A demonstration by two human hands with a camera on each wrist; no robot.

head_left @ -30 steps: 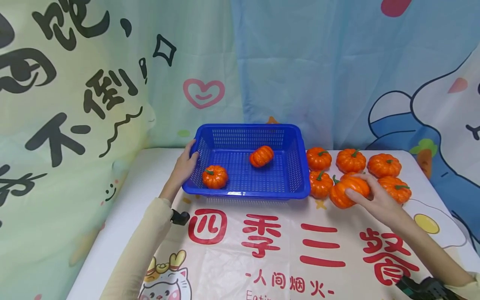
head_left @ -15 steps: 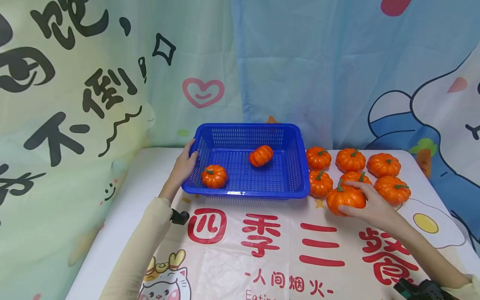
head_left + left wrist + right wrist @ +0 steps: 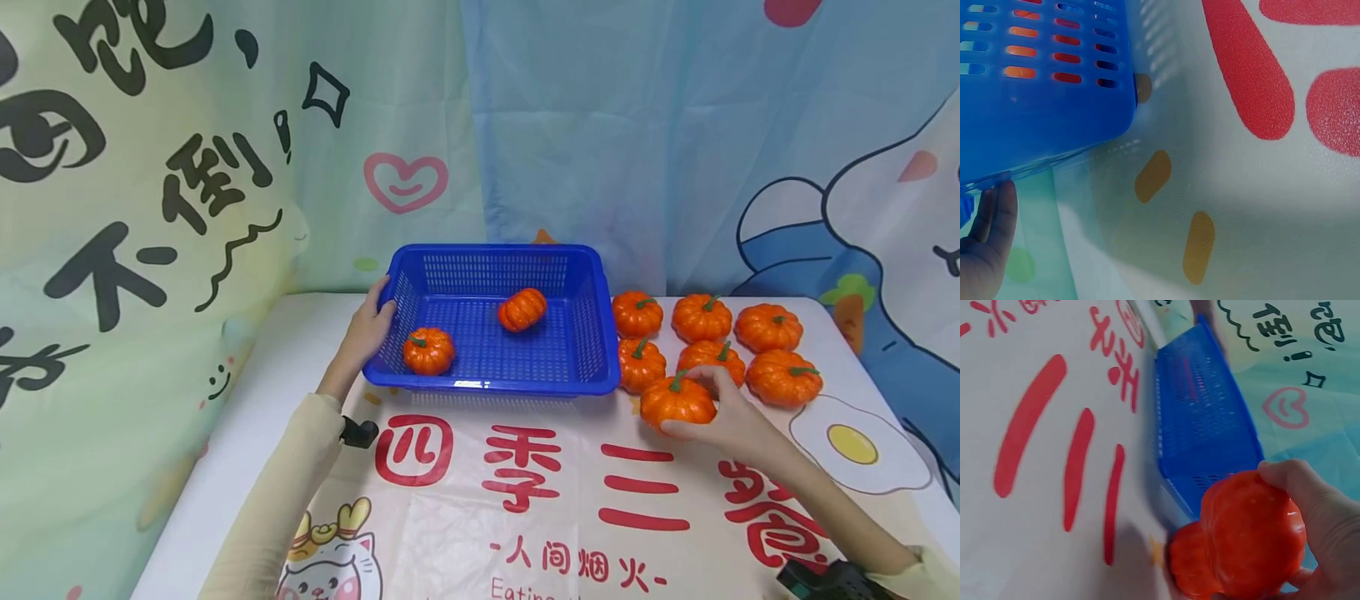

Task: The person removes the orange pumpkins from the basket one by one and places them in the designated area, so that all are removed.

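In the head view my right hand (image 3: 723, 412) pinches a small orange pumpkin (image 3: 677, 402) with a green stem, in front of the other pumpkins. The right wrist view shows the held pumpkin (image 3: 1252, 534) close up, fingers and thumb around its side. My left hand (image 3: 367, 325) holds the left rim of a blue slotted plastic basket (image 3: 487, 387). Seen from the left wrist, the fingers (image 3: 1002, 219) go up against the underside of the basket's rim. Two pumpkins lie apart inside the basket, one upright at front left (image 3: 429, 352), one tipped near the middle (image 3: 522, 310).
Several more pumpkins (image 3: 785, 379) stand in two rows right of the basket, the nearest (image 3: 640, 367) close to its wall. A printed cloth with red characters (image 3: 645, 487) covers the tabletop. A patterned curtain (image 3: 570, 167) hangs behind the table's back edge.
My right hand has brought its pumpkin leftward and nearer to me, away from the rows, and its stem now points up. The left hand and basket stay in place.
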